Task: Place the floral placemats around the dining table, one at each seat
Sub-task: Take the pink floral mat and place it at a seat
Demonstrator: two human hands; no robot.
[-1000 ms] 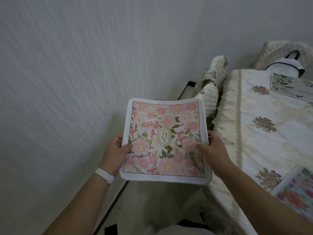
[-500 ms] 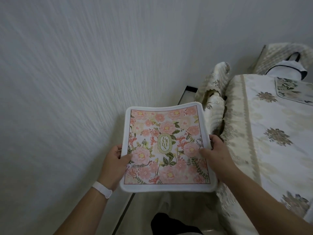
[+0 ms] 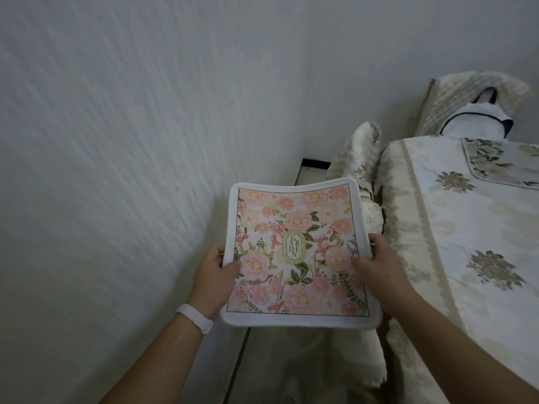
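Note:
A pink floral placemat [image 3: 297,252] with a white border and a "GARDEN" oval in the middle is held flat in front of me, left of the dining table [image 3: 455,246]. My left hand [image 3: 214,275] grips its left edge and my right hand [image 3: 379,266] grips its right edge. The table carries a cream cloth with flower motifs. A green floral placemat [image 3: 501,161] lies on the table at its far end.
A white textured wall [image 3: 116,170] runs close along my left. A chair with a cream cover [image 3: 358,170] stands between the wall and the table's far left corner. Another covered chair [image 3: 472,109] with a white bag stands at the far end.
The view has shifted forward along the table's left side; the near placemat at the lower right has left the view. Both hands still hold the pink placemat, now slightly lower in view.

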